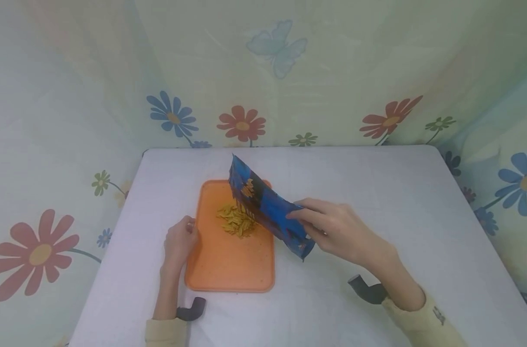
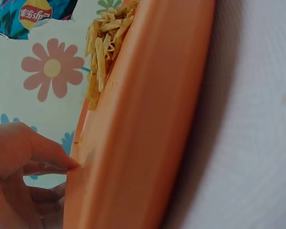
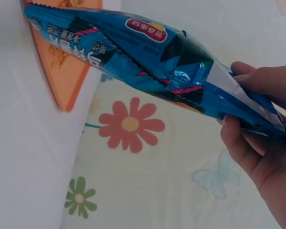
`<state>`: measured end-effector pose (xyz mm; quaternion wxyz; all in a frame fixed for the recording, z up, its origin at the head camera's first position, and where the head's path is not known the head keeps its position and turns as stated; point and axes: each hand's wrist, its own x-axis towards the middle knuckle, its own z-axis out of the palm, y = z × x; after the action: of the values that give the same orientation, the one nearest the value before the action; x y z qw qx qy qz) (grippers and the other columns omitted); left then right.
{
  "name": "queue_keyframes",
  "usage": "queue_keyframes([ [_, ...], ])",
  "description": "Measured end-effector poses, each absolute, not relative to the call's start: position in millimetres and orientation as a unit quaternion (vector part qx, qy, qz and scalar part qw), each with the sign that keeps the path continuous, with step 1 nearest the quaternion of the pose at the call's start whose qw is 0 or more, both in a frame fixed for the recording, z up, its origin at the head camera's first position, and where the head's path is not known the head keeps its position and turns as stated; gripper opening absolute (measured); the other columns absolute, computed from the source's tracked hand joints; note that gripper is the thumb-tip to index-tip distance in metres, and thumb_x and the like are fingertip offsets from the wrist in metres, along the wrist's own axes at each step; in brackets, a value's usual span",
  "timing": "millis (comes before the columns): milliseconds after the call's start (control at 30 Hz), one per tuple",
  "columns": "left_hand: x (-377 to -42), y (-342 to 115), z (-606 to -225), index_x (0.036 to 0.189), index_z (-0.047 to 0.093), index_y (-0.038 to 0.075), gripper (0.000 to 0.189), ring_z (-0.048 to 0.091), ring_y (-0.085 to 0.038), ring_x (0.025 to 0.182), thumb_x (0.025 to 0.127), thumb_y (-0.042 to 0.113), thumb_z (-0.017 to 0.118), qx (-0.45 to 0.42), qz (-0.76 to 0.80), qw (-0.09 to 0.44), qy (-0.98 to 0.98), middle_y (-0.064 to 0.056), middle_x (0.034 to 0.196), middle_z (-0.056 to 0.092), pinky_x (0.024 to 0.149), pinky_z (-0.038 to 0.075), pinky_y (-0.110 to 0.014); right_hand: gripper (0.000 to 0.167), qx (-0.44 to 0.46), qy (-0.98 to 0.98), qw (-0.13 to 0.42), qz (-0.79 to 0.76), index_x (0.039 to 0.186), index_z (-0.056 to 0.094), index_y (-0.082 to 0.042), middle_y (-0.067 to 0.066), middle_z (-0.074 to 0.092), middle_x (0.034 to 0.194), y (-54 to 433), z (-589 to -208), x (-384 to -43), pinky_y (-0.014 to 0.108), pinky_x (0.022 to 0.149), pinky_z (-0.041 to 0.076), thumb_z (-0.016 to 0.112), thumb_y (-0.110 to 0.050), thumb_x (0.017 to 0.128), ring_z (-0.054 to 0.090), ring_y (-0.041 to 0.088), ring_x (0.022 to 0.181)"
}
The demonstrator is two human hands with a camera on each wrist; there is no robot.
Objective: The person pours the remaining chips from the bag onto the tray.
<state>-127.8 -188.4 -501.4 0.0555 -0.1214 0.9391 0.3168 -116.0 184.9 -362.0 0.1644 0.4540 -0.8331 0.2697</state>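
Note:
On the table lies an orange plastic tray with a small heap of yellow potato sticks towards its far half. My left hand is at the tray's left edge, and its fingers pinch the rim, as the left wrist view shows. A blue snack bag with a Lay's logo is held by its near end in my right hand, between thumb and fingers. The bag slants above the tray, its far end over the heap. Its mouth is hidden from sight.
A white cloth covers the table. Flower-patterned curtains stand close behind and at both sides. Dark grey curved pieces sit by both wrists.

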Motion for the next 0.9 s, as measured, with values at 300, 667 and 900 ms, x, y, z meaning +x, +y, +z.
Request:
queue_keyframes([
  [300, -128, -188, -501, 0.128, 0.062, -0.001, 0.032, 0.072, -0.029, 0.085, 0.100, 0.012, 0.053, -0.125, 0.316, 0.061, 0.938, -0.025, 0.113, 0.072, 0.068, 0.058, -0.037, 0.036, 0.438, -0.839, 0.172, 0.273, 0.110, 0.075, -0.007, 0.004, 0.073, 0.106, 188, -370, -112, 0.012, 0.055, 0.047, 0.077, 0.009, 0.078, 0.061, 0.006, 0.069],
  [667, -125, -186, -500, 0.128, 0.062, -0.001, 0.031, 0.072, -0.028, 0.083, 0.100, 0.012, 0.054, -0.125, 0.318, 0.059, 0.938, -0.025, 0.113, 0.072, 0.065, 0.058, -0.035, 0.041, 0.407, -0.845, 0.190, 0.292, 0.112, 0.075, -0.007, 0.005, 0.073, 0.105, 195, -379, -105, 0.014, 0.060, 0.051, 0.077, 0.012, 0.076, 0.065, 0.008, 0.071],
  [900, -126, -186, -499, 0.128, 0.062, -0.002, 0.032, 0.071, -0.028, 0.081, 0.100, 0.011, 0.054, -0.119, 0.318, 0.056, 0.939, -0.026, 0.112, 0.072, 0.064, 0.057, -0.034, 0.042, 0.387, -0.846, 0.208, 0.302, 0.111, 0.075, -0.007, 0.006, 0.073, 0.104, 203, -384, -103, 0.013, 0.058, 0.049, 0.077, 0.015, 0.074, 0.062, 0.008, 0.069],
])
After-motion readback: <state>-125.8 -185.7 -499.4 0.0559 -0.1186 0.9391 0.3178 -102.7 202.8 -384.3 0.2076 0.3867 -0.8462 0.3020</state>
